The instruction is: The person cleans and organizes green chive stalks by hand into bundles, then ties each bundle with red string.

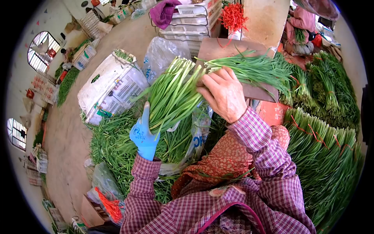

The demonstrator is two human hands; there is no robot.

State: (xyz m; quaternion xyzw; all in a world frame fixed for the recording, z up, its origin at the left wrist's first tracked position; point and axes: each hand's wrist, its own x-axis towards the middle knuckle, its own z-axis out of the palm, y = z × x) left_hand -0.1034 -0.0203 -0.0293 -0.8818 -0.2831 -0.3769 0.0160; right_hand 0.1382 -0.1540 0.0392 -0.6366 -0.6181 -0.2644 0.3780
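Note:
A loose bunch of long green stalks with pale ends point(171, 93) is held up in front of me. My left hand point(144, 134), in a blue glove, grips its lower leafy part, thumb pointing up along the side. My bare right hand point(224, 93) has its fingers bent together at the bunch's right edge, near the pale ends; what its fingertips pinch is hidden. Behind my right hand, more green stalks point(249, 68) lie across a brown board point(210, 46). A large heap of loose greens point(113, 146) lies below my left hand, partly in clear plastic.
A white crate point(120, 91) stands at the left of the heap, and stacked white crates point(187, 29) stand behind. Tied green bundles point(323, 156) fill the right side. Red ties hang point(233, 17) by the board; others point(109, 204) lie lower left. Another person point(302, 23) sits upper right.

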